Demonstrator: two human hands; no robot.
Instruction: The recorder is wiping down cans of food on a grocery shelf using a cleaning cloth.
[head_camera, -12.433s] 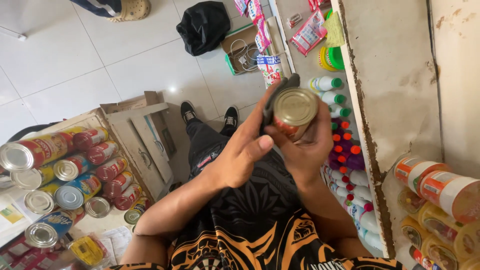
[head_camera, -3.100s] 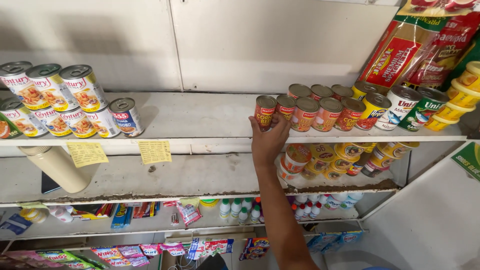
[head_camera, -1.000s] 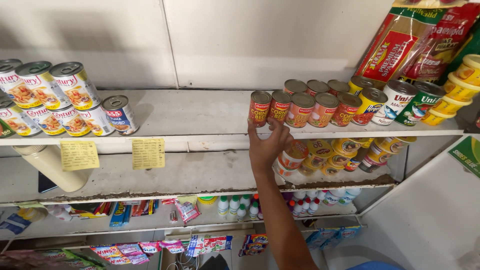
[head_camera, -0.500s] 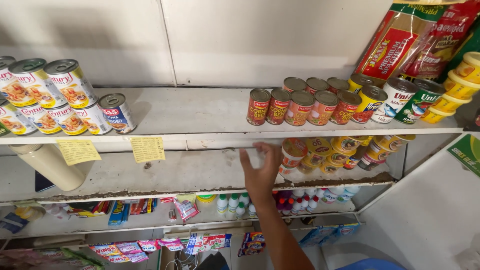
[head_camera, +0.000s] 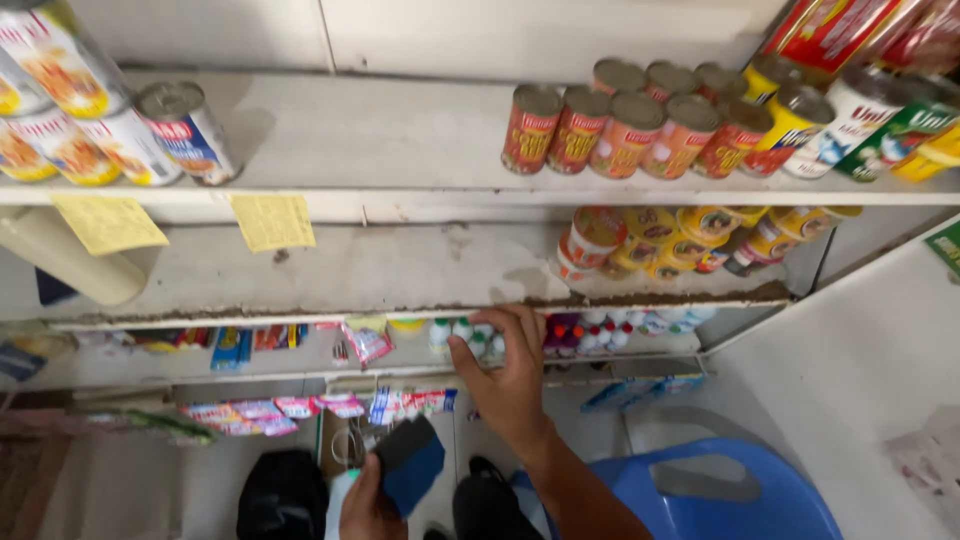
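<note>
1. Far left, white-labelled cans (head_camera: 120, 130) stand on the top shelf (head_camera: 400, 140), with yellow paper tags (head_camera: 270, 220) hanging below its edge.
2. The left hand (head_camera: 368, 505), low in view, is clenched around a dark blue cloth (head_camera: 410, 465).
3. The right hand (head_camera: 510, 375) is empty, fingers spread, touching the middle shelf's edge (head_camera: 420, 312).
4. Red cans (head_camera: 620, 125) line the top shelf to the right.
5. A blue plastic chair (head_camera: 730, 490) sits bottom right.

Left hand (head_camera: 365, 505) cut off below.
</note>
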